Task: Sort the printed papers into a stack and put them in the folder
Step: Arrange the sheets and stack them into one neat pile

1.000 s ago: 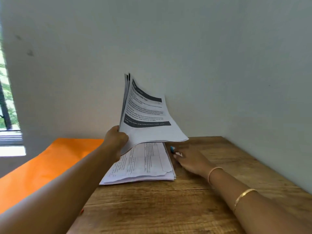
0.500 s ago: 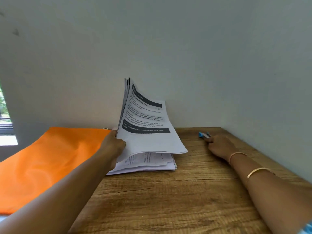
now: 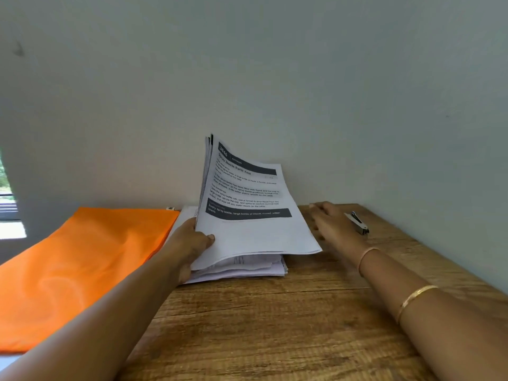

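Observation:
My left hand (image 3: 192, 244) grips the left edge of a bundle of printed papers (image 3: 247, 215), holding it tilted up with its right side drooping over a loose paper stack (image 3: 247, 266) lying on the wooden table. The orange folder (image 3: 82, 265) lies flat to the left of the stack. My right hand (image 3: 334, 228) hovers just right of the papers, fingers stretched out and blurred, holding nothing. A small silver stapler (image 3: 358, 222) lies on the table right behind that hand.
The wooden table (image 3: 275, 325) stands in a corner, with a grey wall close behind and another along its right edge. A window shows at the far left. A small metal clip (image 3: 170, 208) sits at the folder's far corner.
My right hand let go of the stapler at the table's right and moved back left toward the papers. My left hand lowered the held bundle slightly toward the stack.

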